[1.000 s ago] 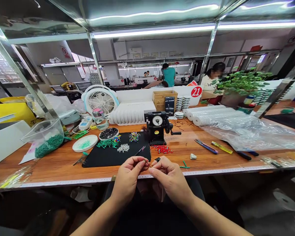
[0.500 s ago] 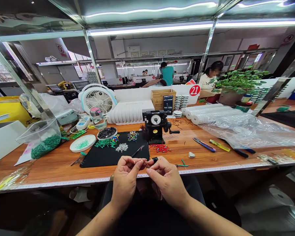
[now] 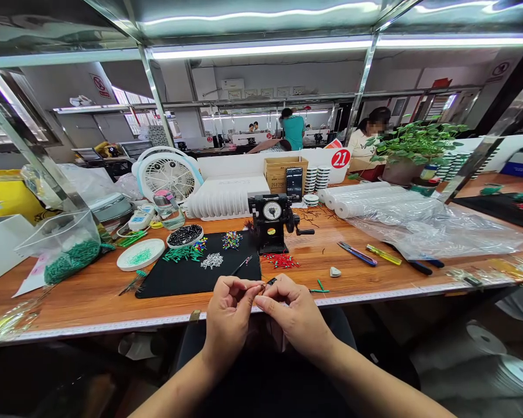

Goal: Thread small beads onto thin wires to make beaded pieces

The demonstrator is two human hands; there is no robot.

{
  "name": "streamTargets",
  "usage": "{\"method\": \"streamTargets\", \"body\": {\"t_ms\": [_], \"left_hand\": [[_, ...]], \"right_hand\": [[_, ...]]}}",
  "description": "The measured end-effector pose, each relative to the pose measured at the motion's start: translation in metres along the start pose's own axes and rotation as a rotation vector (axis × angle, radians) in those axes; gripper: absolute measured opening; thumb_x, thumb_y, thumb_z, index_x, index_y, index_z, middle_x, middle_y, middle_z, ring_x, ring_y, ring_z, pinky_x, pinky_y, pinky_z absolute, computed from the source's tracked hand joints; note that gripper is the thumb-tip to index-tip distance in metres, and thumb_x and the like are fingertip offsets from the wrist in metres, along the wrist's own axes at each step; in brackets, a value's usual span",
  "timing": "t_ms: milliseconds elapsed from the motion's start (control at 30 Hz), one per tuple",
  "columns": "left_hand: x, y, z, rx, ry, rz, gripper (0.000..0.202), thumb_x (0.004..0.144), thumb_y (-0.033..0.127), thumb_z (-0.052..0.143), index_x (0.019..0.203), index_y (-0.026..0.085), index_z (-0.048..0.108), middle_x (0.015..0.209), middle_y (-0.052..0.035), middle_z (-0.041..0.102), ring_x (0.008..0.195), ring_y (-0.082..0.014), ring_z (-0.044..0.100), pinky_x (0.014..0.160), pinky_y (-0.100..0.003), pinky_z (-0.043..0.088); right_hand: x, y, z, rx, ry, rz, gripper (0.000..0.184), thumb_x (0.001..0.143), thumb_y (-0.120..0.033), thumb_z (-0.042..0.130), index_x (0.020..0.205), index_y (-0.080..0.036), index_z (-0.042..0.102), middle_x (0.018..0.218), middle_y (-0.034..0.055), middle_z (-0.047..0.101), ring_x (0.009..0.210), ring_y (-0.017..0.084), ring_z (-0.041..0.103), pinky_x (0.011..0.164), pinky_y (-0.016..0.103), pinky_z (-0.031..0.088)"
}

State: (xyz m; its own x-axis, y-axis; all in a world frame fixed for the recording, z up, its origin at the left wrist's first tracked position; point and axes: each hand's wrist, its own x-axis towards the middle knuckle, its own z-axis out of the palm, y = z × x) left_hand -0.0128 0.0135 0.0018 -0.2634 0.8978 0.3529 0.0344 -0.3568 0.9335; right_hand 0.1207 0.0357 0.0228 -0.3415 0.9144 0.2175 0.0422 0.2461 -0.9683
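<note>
Close together at the table's front edge, both my hands are pinched. Between thumb and fingers, my left hand [image 3: 229, 310] grips a thin dark strand [image 3: 262, 288]. My right hand [image 3: 297, 310] pinches the same strand from the other side, and a small black wrap [image 3: 271, 281] shows by its fingertips. Whether the strand is thread or wire I cannot tell. Just beyond the hands lies a black mat [image 3: 178, 280] bearing a thin pointed tool [image 3: 240, 267], small clear beads [image 3: 212, 260] and colourful beads [image 3: 232, 239]. Red pieces [image 3: 280, 261] lie right of the mat.
A black hand-crank machine [image 3: 272, 217] with a dial stands behind the mat. Pliers [image 3: 358, 253] and a yellow cutter [image 3: 383, 254] lie right. Left are a white dish [image 3: 140, 255], a dish of black pieces [image 3: 185, 235] and a fan [image 3: 169, 177]. People sit or stand farther back.
The view has shifted slightly, so the table things sit a little further left. My fingertips have drawn slightly closer together, and the strand between them now shows as a small dark bend.
</note>
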Motion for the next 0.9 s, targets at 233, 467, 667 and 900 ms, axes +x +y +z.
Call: {"method": "streamTargets", "body": {"t_ms": [233,467,667,900], "left_hand": [[0.003,0.002,0.002,-0.048,0.014,-0.061,0.024,0.076,0.020,0.066,0.085,0.020,0.044,0.082,-0.0022,0.068,0.085,-0.0194,0.066,0.081,-0.037,0.050],[0.002,-0.002,0.002,-0.017,-0.016,-0.060,0.021,0.078,0.021,0.064,0.085,0.020,0.044,0.084,-0.0025,0.067,0.086,-0.0189,0.064,0.081,-0.036,0.050],[0.001,-0.004,0.002,0.085,-0.068,0.030,0.015,0.080,0.021,0.061,0.086,0.020,0.046,0.085,-0.0031,0.063,0.085,-0.0181,0.062,0.079,-0.033,0.049],[0.009,-0.005,0.008,0.154,-0.134,0.015,0.015,0.079,0.022,0.061,0.084,0.020,0.047,0.079,-0.0010,0.059,0.080,-0.0162,0.060,0.075,-0.029,0.047]], "right_hand": [[0.002,-0.004,-0.002,0.012,-0.020,0.049,0.015,0.075,-0.021,0.062,0.060,-0.016,0.065,0.069,0.0005,0.054,0.073,0.014,0.052,0.070,0.027,0.040],[0.005,0.000,-0.005,0.002,-0.019,0.065,0.020,0.076,-0.029,0.061,0.062,-0.015,0.062,0.068,0.0006,0.055,0.069,0.014,0.051,0.065,0.027,0.040],[0.009,0.008,-0.007,-0.004,0.078,0.099,0.024,0.072,-0.038,0.067,0.074,-0.015,0.059,0.070,-0.0002,0.057,0.065,0.013,0.051,0.061,0.027,0.040],[0.021,0.016,-0.019,0.213,0.134,-0.059,0.019,0.077,-0.031,0.063,0.066,-0.016,0.062,0.076,0.0013,0.062,0.076,0.014,0.056,0.074,0.028,0.042]]}}
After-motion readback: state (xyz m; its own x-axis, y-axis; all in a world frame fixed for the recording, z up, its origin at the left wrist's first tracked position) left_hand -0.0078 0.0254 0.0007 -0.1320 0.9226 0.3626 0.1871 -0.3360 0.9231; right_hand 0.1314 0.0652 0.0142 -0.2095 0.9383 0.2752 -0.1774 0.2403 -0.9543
